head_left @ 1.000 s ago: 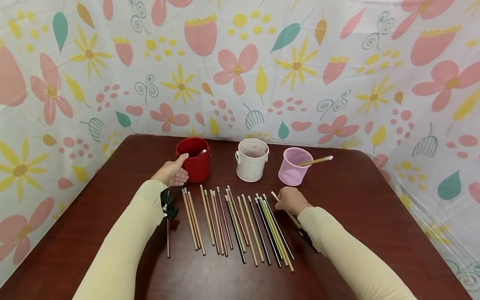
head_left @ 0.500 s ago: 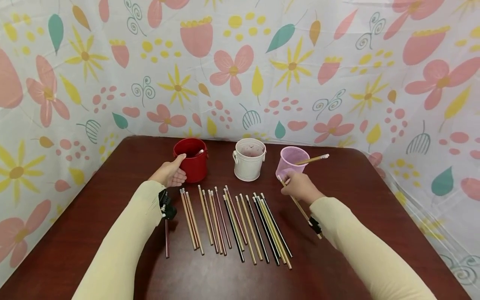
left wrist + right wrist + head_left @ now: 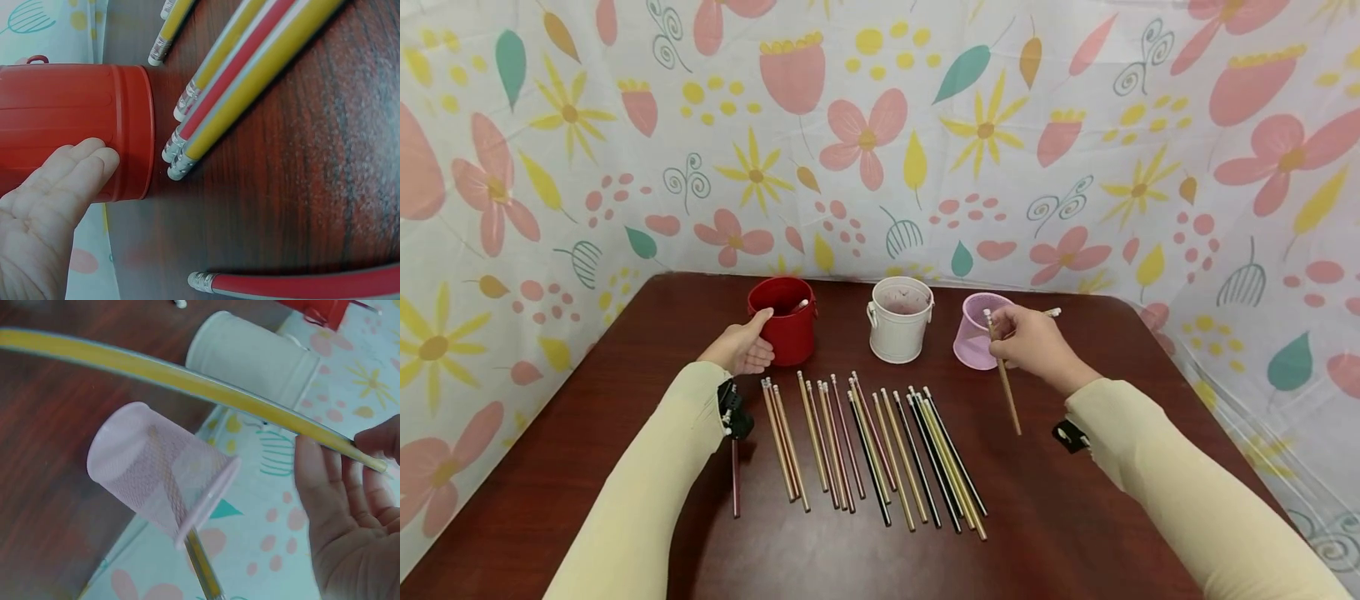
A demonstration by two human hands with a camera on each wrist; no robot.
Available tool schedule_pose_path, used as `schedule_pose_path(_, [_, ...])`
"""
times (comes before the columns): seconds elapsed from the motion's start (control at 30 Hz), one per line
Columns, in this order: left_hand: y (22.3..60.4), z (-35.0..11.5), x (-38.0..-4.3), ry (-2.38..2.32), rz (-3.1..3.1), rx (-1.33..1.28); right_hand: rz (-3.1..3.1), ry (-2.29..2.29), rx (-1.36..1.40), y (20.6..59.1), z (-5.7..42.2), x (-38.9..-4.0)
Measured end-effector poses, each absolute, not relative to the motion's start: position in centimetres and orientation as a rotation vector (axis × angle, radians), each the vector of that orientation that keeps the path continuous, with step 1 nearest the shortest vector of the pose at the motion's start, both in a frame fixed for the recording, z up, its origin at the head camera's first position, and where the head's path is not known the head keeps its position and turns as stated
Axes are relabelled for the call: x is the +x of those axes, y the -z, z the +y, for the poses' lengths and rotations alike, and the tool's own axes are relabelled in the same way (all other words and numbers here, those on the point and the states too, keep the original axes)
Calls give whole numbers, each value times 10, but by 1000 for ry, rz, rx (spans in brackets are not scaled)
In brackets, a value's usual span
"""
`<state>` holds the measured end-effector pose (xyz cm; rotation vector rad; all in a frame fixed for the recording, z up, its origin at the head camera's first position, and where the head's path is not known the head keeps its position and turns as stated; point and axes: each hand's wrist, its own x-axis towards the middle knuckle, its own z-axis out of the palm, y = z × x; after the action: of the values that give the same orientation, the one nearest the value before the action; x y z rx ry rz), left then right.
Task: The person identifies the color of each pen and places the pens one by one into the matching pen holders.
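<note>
Yellow-striped pencil (image 3: 1010, 396) pinched near its eraser between thumb and fingers, a person's right hand (image 3: 1037, 342) holds it tilted at the near side of a pink mesh cup (image 3: 972, 343), far right. Done so far, it seems: 1 gold pencil (image 3: 203, 565) leans in that cup, and 1 white eraser (image 3: 803, 305) shows inside the red pail (image 3: 793, 337), far left. A white pail (image 3: 897, 335) stands between. The left hand (image 3: 743, 346), fingers straight, is at the red pail's left side. Much appears left: striped pencils (image 3: 869, 459) lie in a loose row on the nearer tabletop (image 3: 655, 333), 1 red pencil (image 3: 736, 479) apart at left.
</note>
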<state>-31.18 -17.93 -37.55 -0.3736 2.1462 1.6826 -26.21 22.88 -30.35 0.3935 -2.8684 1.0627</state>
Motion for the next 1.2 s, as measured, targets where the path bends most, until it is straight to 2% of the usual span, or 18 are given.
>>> schedule_pose_path(0.4, [375, -180, -313, -1670, 2147, -380, -2347, -1318, 558, 272, 249, -262])
schedule_pose_path(0.57, [375, -180, -316, -1670, 2141, -373, -2294, -1402, 543, 255, 259, -266])
schedule_pose_path(0.73, [375, -182, -315, -1650, 2150, -373, -1971, -1905, 640, 245, 265, -271])
schedule_pose_path(0.83, [374, -183, -315, -1650, 2160, -372, -1816, -2051, 679, 237, 270, -276])
schedule_pose_path(1.2, [376, -181, -315, -1669, 2142, -388, -1550, -2280, 503, 228, 298, -278])
